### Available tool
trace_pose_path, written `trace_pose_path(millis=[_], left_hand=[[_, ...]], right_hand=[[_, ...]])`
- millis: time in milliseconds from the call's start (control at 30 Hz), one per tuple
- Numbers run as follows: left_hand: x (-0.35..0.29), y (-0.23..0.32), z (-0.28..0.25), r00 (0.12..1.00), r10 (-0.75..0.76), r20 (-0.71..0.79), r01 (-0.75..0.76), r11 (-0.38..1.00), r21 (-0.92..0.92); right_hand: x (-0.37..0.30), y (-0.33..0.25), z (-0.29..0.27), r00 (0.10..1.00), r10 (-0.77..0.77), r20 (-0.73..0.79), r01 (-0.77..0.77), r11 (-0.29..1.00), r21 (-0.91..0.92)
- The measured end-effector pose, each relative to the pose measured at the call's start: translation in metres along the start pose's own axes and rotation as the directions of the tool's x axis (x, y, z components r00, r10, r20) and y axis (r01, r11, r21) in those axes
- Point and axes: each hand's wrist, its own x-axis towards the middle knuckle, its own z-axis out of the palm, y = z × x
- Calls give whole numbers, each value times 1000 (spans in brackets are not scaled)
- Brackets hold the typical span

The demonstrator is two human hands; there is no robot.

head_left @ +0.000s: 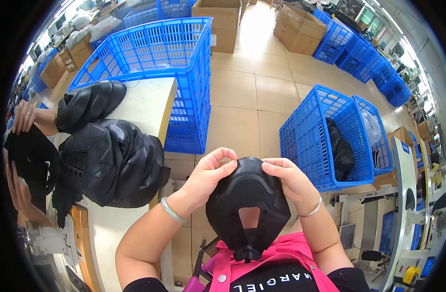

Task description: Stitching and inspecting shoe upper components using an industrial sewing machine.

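A black moulded fabric piece, cupped in shape with a tapered cut-out in its lower half, hangs in front of my pink apron. My left hand pinches its upper left edge between thumb and fingers. At the upper right edge, my right hand grips it the same way. Skin or cloth shows through the cut-out. On the table to my left lies a large pile of similar black pieces, with a smaller nested stack behind it.
At far left another person's hands hold black cloth beside the white table. Tall blue crates stand behind it. Across the tiled floor, right, a blue crate holds black material. Cardboard boxes stand farther back.
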Motion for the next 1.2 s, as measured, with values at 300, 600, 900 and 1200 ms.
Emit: trace_pose_path(millis=[300,600,900,1200], left_hand=[[11,-16,-6,984,-97,-148,128,967,219],[22,-45,-14,983,-121,-140,126,991,33],[19,-52,-7,945,-229,-233,215,973,-84],[23,-51,-10,943,-225,-244,210,974,-87]], right_hand=[[8,20,-23,961,-268,-74,255,955,-149],[6,62,-55,910,-347,-229,312,934,-175],[10,72,-58,924,-309,-225,296,951,-90],[9,70,-60,935,-297,-196,287,955,-81]])
